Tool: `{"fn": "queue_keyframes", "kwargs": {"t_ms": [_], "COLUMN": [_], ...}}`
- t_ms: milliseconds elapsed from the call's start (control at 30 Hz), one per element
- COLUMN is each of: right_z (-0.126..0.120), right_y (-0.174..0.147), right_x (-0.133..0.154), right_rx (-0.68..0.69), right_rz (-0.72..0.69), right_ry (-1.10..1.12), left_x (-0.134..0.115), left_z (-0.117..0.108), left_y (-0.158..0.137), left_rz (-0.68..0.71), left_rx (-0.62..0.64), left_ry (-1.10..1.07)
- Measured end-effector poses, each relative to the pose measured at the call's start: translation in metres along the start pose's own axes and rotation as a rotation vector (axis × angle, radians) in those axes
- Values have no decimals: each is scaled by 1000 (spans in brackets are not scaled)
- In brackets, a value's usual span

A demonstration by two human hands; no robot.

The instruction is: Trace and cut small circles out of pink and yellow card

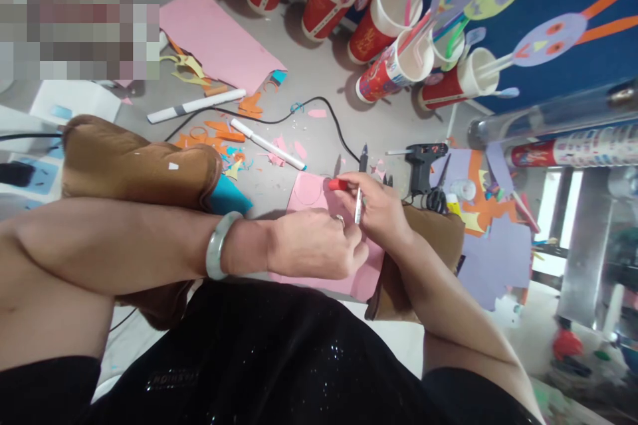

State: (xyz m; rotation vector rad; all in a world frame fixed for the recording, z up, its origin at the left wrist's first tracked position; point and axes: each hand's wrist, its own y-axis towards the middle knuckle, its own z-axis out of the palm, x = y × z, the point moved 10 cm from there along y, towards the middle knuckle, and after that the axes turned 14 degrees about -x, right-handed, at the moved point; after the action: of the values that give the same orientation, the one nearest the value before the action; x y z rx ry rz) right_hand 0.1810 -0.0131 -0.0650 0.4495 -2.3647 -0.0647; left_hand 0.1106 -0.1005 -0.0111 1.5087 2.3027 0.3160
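Observation:
Pink paper (305, 194) with a drawn circle lies on the table beneath both hands. My right hand (386, 209) is closed, with a red marker cap (337, 184) at its fingertips. A white marker (357, 206) stands out against the same hand, its lower end reaching towards my left hand. My left hand (319, 244), below a pale bangle, is curled over the paper. Its fingertips are turned away, so what they hold is hidden. Just beyond my right hand is a dark pen (363, 158).
Red paper cups (326, 10) with straws and paper faces line the back. A black glue gun (421, 169) and scissors (437, 199) lie right. White markers (269, 144), a pink sheet (219, 40), scraps and a black cable (339, 126) spread leftward. Brown cushions (139, 163) flank the paper.

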Motion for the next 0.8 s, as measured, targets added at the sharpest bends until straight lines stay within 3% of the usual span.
{"fn": "queue_keyframes", "kwargs": {"t_ms": [100, 233, 433, 800], "right_z": [-16, -31, -30, -10], "right_y": [-2, -9, -13, -12], "right_x": [-10, -20, -12, 11], "right_rx": [-72, -172, -221, -103], "right_rz": [110, 205, 103, -106], "right_ry": [105, 134, 32, -10], "left_x": [1, 5, 11, 9], "left_z": [7, 23, 36, 51], "left_y": [0, -3, -9, -16], "left_rz": [-14, -27, -49, -121], "left_rx": [53, 225, 349, 406], "left_ry": [-70, -84, 31, -2]}}
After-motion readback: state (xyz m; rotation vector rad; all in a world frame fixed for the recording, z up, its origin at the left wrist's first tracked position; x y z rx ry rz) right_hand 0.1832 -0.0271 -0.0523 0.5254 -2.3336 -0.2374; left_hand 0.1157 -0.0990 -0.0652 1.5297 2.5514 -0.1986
